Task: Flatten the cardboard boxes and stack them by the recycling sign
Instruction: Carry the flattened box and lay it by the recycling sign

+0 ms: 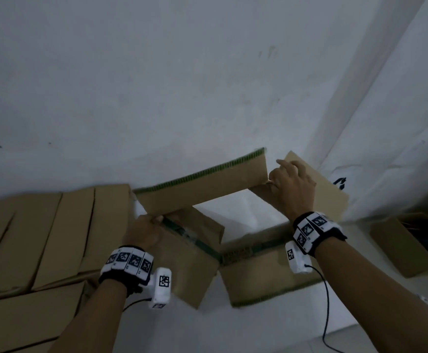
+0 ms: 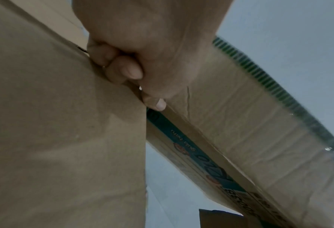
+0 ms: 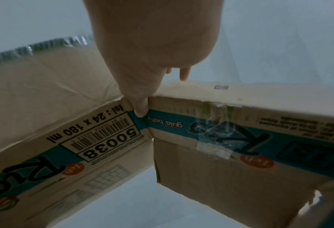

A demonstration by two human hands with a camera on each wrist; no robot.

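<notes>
An opened brown cardboard box (image 1: pixel 202 186) with green printed edges hangs in the air as a hollow frame, all flaps spread out. My left hand (image 1: pixel 145 231) grips its near left corner, fingers curled over the fold (image 2: pixel 123 69). My right hand (image 1: pixel 290 186) holds the far right corner, its thumb (image 3: pixel 140 108) hooked into the corner seam of the box (image 3: pixel 103 131) beside the barcode. Several flattened boxes (image 1: pixel 42 238) lie in a pile on the floor at the left.
A small open cardboard box (image 1: pixel 409 247) with dark contents stands at the right. A sheet with a black recycling mark (image 1: pixel 340 183) shows behind the right flap. White floor (image 1: pixel 182 85) and a white wall (image 1: pixel 411 98) fill the remaining view.
</notes>
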